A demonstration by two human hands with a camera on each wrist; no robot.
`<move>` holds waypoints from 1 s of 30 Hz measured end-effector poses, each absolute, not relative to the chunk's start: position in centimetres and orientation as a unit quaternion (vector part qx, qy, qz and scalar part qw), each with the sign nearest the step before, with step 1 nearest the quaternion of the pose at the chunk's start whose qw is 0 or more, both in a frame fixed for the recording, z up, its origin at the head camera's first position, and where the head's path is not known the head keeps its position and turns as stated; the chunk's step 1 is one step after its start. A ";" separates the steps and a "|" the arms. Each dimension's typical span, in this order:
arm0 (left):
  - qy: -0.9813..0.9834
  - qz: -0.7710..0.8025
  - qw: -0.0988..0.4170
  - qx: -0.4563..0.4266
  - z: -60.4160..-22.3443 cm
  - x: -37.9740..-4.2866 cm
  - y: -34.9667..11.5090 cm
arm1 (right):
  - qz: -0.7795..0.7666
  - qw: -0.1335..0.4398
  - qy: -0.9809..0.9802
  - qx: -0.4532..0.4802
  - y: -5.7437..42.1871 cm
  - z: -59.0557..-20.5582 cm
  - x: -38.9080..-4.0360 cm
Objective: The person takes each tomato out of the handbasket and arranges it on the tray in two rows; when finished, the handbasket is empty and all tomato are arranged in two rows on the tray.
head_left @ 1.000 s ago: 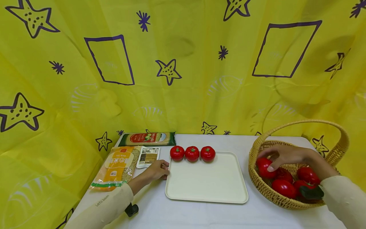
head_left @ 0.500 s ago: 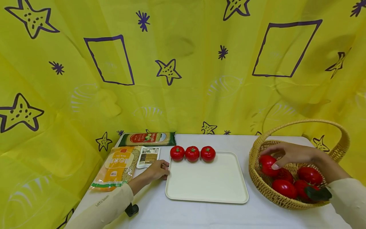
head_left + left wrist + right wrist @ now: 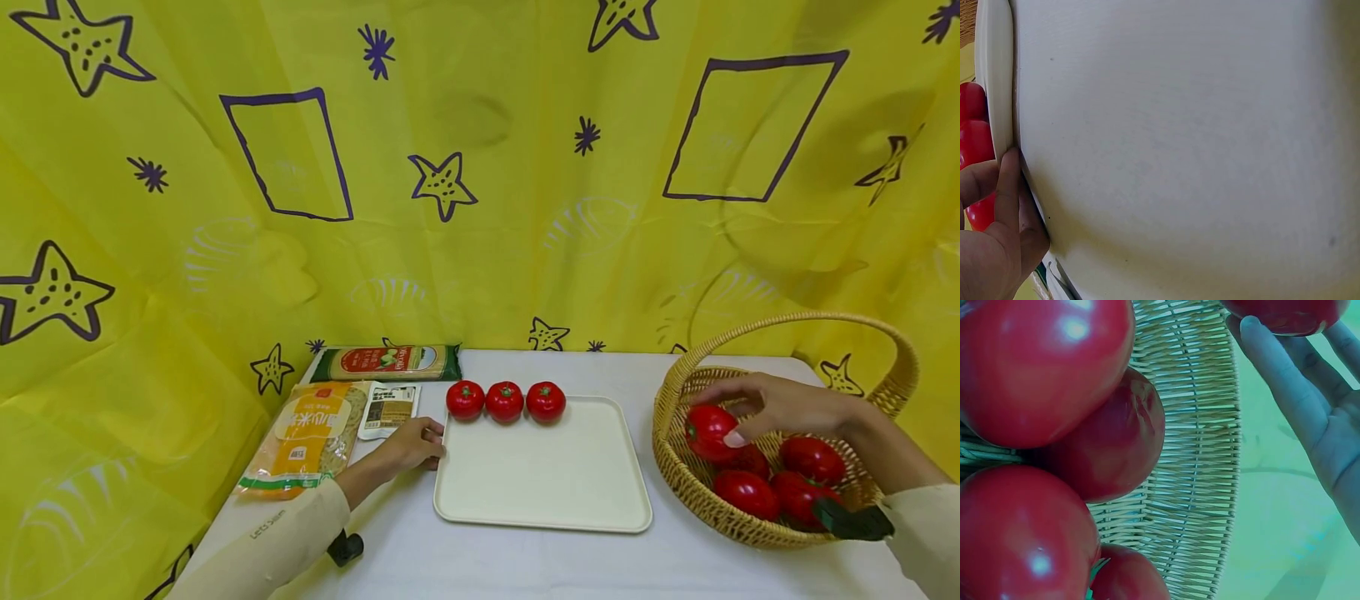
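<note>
My right hand (image 3: 795,407) holds a red tomato (image 3: 708,432) between thumb and fingers, over the left side of the wicker basket (image 3: 667,467). In the right wrist view, the held tomato (image 3: 1288,312) shows at the top edge, with the thumb against it. Several more tomatoes (image 3: 746,493) lie in the basket beneath. At the left edge of the cream tray (image 3: 543,483), my left hand (image 3: 411,446) pinches the rim; the left wrist view shows its fingers (image 3: 1007,187) at that rim. Three tomatoes (image 3: 505,402) stand in a row along the tray's back edge.
Left of the tray lie an orange and clear food bag (image 3: 307,437), a small white pouch (image 3: 388,411) and a long green-ended packet (image 3: 390,363). The basket's tall handle (image 3: 802,317) arches over the right arm. A yellow patterned curtain (image 3: 495,275) hangs behind the white table (image 3: 510,567).
My right hand has raised the tomato slightly and drawn it to the right within the basket. The left hand and the tray have stayed put.
</note>
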State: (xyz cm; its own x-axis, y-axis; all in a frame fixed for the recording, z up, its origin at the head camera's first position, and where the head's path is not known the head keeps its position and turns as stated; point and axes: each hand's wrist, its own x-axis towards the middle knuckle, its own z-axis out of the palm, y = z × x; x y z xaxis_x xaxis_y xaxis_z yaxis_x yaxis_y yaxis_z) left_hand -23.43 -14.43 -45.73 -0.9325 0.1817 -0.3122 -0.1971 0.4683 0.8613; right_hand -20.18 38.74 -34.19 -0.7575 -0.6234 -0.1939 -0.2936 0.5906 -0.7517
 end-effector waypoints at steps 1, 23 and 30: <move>0.837 0.516 0.183 -0.005 -45.7 -23.4 -14.4 | -0.373 0.231 0.859 -0.263 38.7 -34.2 -20.1; 0.838 0.514 0.180 0.001 -45.7 -23.3 -14.5 | -0.539 0.335 0.705 -0.316 37.9 -36.8 -17.4; 0.840 0.513 0.178 0.001 -45.5 -23.2 -14.4 | -0.545 0.332 0.693 -0.335 37.1 -37.4 -16.7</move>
